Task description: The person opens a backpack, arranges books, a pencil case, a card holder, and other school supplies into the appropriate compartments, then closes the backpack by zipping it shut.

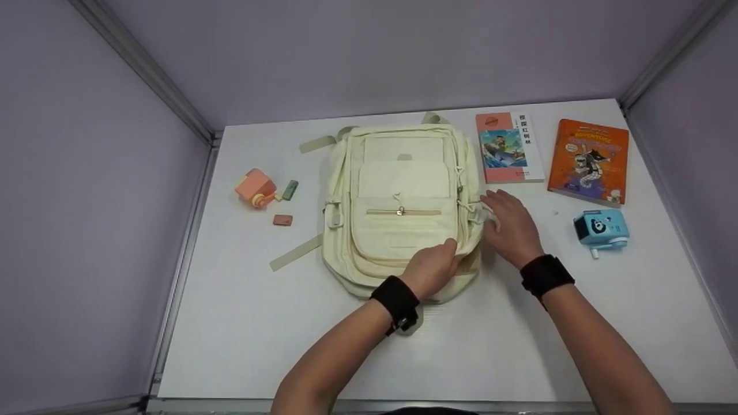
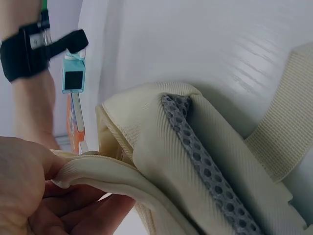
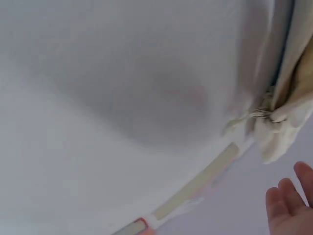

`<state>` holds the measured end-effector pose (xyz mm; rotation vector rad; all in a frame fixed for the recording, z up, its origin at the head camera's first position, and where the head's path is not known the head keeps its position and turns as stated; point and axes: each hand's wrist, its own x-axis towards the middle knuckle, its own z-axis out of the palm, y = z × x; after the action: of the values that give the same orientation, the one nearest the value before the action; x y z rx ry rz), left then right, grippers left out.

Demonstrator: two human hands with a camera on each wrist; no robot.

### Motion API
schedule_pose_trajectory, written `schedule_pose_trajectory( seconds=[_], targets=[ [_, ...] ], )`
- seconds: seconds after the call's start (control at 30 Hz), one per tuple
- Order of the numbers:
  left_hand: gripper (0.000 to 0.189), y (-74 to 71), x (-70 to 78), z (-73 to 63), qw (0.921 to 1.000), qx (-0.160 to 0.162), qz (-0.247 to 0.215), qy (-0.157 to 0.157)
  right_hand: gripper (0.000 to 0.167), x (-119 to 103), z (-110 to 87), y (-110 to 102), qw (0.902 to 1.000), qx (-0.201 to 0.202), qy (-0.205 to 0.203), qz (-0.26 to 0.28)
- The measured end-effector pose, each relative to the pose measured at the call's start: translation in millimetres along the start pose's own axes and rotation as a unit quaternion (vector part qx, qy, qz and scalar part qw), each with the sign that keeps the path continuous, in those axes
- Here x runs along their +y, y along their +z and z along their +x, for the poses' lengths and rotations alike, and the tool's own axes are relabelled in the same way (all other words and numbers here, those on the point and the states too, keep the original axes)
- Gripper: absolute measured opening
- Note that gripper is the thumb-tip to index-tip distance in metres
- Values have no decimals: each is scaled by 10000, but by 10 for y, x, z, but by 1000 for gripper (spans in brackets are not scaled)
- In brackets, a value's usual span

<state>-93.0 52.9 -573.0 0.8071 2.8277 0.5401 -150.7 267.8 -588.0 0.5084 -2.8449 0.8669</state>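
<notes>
A cream backpack [image 1: 403,184] lies flat on the white table with its front pocket facing up. My left hand [image 1: 431,270] pinches the fabric edge at the lower right of the bag between thumb and fingers. In the left wrist view that edge is lifted and an opening with a zipper [image 2: 117,134] gapes beside it. My right hand [image 1: 512,227] is at the bag's right side, close to a side strap and buckle [image 1: 477,215]. In the right wrist view its fingers [image 3: 278,203] are extended and hold nothing.
Right of the bag lie a pink-and-white book [image 1: 507,147], an orange book [image 1: 589,161] and a blue crank pencil sharpener [image 1: 602,227]. To the left are a pink crank sharpener [image 1: 255,187], a green eraser [image 1: 290,190] and a red eraser [image 1: 282,220]. Panels [image 1: 369,57] enclose the table.
</notes>
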Motion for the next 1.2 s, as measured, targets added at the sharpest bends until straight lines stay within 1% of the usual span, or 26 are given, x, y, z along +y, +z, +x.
schedule_pose_trajectory(
  seconds=[0.07,0.13,0.17,0.23,0.3,0.37,0.43,0.5,0.57,0.67,0.73,0.83,0.9,0.97,1.03,1.1,1.13,1.2],
  targets=[
    [21,-1,-22,-8,10000,-5,-54,-77,53,-162,-122,-1,9979,-327,-557,2],
    [23,0,-42,-18,9998,-35,-159,-144,55,-299,-234,22,9923,-761,-979,-5],
    [24,0,-51,-22,9995,-53,-248,-164,55,-352,-275,42,9893,-952,-1108,-49],
    [25,9,-67,-34,9988,-64,-453,-158,53,-411,-341,92,9851,-1147,-1269,-175],
    [27,18,-85,-60,9985,-71,-540,-1,49,-423,-395,141,9838,-1208,-1301,-249],
    [25,30,-120,-109,9979,-98,-576,293,43,-403,-449,181,9841,-1146,-1325,-293],
    [27,36,-185,-201,9970,-89,-484,593,37,-370,-506,212,9846,-1092,-1345,-218],
    [31,33,-293,-335,9962,-69,-286,826,35,-342,-556,233,9855,-1076,-1309,-20],
    [41,9,-437,-494,9960,-18,-83,888,32,-320,-595,243,9863,-1054,-1238,268],
    [58,-47,-707,-703,9970,120,184,741,28,-301,-630,229,9869,-1004,-1008,761],
    [66,-95,-900,-806,9972,227,412,586,27,-295,-640,201,9864,-963,-782,1076],
    [73,-166,-1163,-906,9961,294,745,374,28,-297,-642,143,9838,-948,-315,1488],
    [73,-212,-1301,-951,9946,257,936,377,29,-304,-638,106,9805,-967,-27,1708],
    [73,-251,-1397,-984,9939,163,998,441,29,-311,-632,85,9774,-1004,162,1851],
    [72,-272,-1448,-1002,9945,95,941,453,30,-325,-637,81,9752,-1019,248,1948],
    [70,-282,-1459,-1016,9966,118,734,358,36,-339,-650,87,9775,-962,244,1862],
    [68,-285,-1455,-1021,9975,181,611,300,40,-350,-659,91,9798,-918,269,1755],
    [63,-293,-1434,-1027,9987,325,359,165,55,-369,-696,99,9844,-771,390,1532]
  ],
)
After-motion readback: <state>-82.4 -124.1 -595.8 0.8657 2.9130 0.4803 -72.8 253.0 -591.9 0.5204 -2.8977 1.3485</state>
